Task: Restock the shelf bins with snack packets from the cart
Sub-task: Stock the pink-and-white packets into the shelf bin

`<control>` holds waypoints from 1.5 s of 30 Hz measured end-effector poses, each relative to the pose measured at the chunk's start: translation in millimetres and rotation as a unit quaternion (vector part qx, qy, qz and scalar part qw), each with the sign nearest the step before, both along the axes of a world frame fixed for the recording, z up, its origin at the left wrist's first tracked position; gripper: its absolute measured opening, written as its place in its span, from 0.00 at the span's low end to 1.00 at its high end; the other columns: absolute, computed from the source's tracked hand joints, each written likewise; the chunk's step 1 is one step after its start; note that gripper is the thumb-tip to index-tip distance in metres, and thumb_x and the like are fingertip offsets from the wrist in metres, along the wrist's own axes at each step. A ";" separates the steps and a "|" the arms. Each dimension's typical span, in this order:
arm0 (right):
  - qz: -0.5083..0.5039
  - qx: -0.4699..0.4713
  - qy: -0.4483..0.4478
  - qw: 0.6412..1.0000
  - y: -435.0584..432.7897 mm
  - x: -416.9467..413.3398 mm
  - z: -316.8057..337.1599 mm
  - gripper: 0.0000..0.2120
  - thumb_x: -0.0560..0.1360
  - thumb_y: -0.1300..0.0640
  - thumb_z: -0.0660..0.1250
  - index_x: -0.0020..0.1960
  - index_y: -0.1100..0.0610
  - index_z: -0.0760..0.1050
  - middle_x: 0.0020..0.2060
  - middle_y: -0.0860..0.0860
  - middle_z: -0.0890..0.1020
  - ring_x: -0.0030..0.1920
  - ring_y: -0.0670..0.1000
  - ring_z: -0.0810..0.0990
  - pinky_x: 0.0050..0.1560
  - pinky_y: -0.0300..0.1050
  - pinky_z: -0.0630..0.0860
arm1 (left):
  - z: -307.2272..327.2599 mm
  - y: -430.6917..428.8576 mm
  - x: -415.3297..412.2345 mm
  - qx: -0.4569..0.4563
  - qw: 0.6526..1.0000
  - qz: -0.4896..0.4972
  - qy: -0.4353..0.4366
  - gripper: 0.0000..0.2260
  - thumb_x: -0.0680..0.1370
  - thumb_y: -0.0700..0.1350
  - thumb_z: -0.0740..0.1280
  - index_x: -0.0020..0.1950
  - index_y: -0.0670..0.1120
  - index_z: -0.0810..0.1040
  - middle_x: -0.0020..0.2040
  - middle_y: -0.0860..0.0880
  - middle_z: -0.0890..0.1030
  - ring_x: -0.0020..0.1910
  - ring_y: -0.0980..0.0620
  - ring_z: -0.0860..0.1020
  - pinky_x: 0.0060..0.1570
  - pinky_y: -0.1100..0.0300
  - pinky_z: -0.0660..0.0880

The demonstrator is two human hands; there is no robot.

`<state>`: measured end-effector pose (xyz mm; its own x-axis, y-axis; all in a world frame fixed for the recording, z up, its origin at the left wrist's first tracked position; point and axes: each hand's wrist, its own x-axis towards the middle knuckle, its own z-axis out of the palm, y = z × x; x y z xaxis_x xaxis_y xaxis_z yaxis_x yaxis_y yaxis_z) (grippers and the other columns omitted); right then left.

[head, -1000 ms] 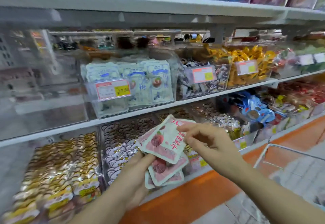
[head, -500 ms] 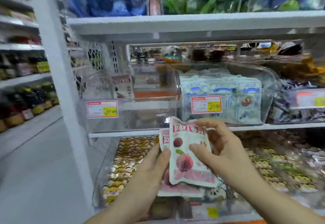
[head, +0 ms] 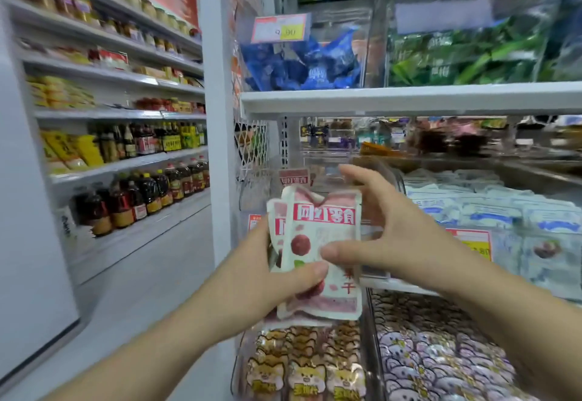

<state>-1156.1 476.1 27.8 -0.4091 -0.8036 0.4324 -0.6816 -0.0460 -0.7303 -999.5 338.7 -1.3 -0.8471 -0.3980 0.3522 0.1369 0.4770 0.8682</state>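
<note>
With the left hand (head: 271, 262) fingers clamped round the loosely fanned snack packets (head: 324, 227) at frame centre and the right hand (head: 393, 227) pinching the front one, I reckon a rear packet could slip before reaching the clear bin (head: 252, 202) behind

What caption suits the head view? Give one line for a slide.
Restocking: the left hand and right hand hold pink snack packets before the shelf.

One wide-angle head-worn camera looks forward and slightly down, near the pink-and-white plastic snack packets (head: 324, 221), facing the white metal shelf (head: 409, 100) close ahead.
</note>
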 end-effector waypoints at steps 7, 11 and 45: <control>0.057 0.031 -0.117 0.991 -21.3 -39.2 63.7 0.41 0.61 0.63 0.82 0.69 0.52 0.68 0.51 0.59 0.86 0.52 0.58 0.85 0.53 0.59 0.77 | 68.2 -28.7 -48.4 -0.169 0.985 0.012 0.036 0.26 0.72 0.47 0.77 0.65 0.57 0.69 0.53 0.61 0.83 0.51 0.66 0.81 0.47 0.69 0.78; 0.000 -0.031 -0.143 0.989 -46.0 -65.0 66.7 0.30 0.68 0.71 0.76 0.63 0.52 0.70 0.50 0.57 0.86 0.53 0.58 0.85 0.59 0.67 0.77 | 79.5 -57.2 -96.2 -0.167 0.985 -0.021 0.029 0.27 0.75 0.43 0.75 0.70 0.50 0.68 0.56 0.55 0.83 0.52 0.61 0.82 0.47 0.65 0.78; -0.224 0.386 0.340 0.828 -152.2 -242.5 60.0 0.12 0.74 0.55 0.73 0.40 0.56 0.70 0.39 0.53 0.76 0.45 0.55 0.77 0.43 0.43 0.71 | -5.4 -129.8 -322.9 -0.057 0.928 0.061 -0.362 0.28 0.72 0.61 0.74 0.65 0.46 0.76 0.60 0.47 0.82 0.59 0.46 0.79 0.55 0.54 0.79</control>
<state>-1398.5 323.9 87.8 -0.6143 -0.7810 0.1126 -0.7692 0.6245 0.1356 -1322.4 208.9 -6.7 -0.8296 -0.5015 -0.2457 -0.5236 0.5457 0.6542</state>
